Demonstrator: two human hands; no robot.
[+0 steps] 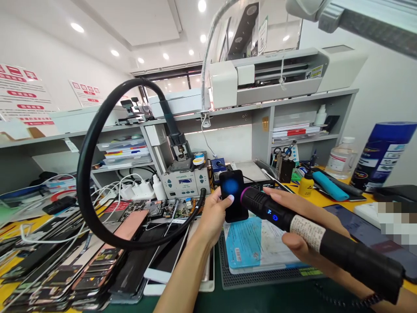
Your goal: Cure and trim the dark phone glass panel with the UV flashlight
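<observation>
My left hand (213, 213) grips a dark smartphone (235, 208) by its left edge, thumb across the front. The phone is held up, its black face toward me, with a blue glow on the upper part. My right hand (312, 243) is wrapped round a black flashlight (280, 213) with lit blue symbols and a printed label on its barrel. The flashlight's purple-rimmed head points at the phone, close to its right edge. Below them, a blue and white packet (247, 248) lies on a dark perforated mat (228, 278).
Stacks of phone parts (97, 269) cover the bench at left, under a looping black hose (81, 174). A hot-air station (185, 184) stands behind. At right are a yellow bottle (305, 184), a clear bottle (342, 158), a blue spray can (381, 156) and a large dark screen (374, 234).
</observation>
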